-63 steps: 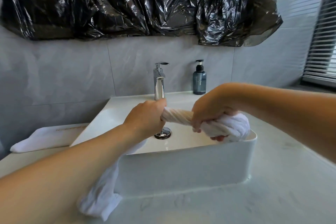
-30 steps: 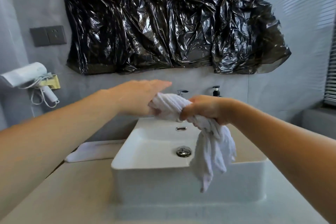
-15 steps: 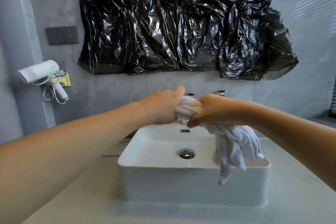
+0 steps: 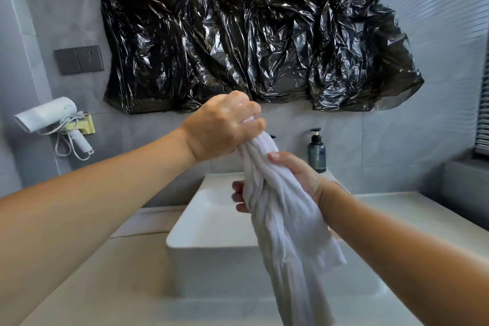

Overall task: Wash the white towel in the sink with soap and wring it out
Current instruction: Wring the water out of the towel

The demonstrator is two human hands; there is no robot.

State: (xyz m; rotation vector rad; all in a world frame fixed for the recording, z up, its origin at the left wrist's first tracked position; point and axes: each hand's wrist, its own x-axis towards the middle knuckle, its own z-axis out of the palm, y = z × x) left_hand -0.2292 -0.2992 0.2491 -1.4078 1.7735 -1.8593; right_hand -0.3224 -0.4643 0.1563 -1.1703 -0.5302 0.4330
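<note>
Towel [image 4: 280,219] now raised, hanging; faucet hidden behind it

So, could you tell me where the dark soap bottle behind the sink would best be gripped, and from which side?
Probably round its straight blue-grey body, below the black pump, coming from the front. The soap bottle stands upright against the wall behind the sink, so the back is closed off, and the narrow pump neck offers little hold. Both the left hand and the right hand now grip the white towel.
</note>
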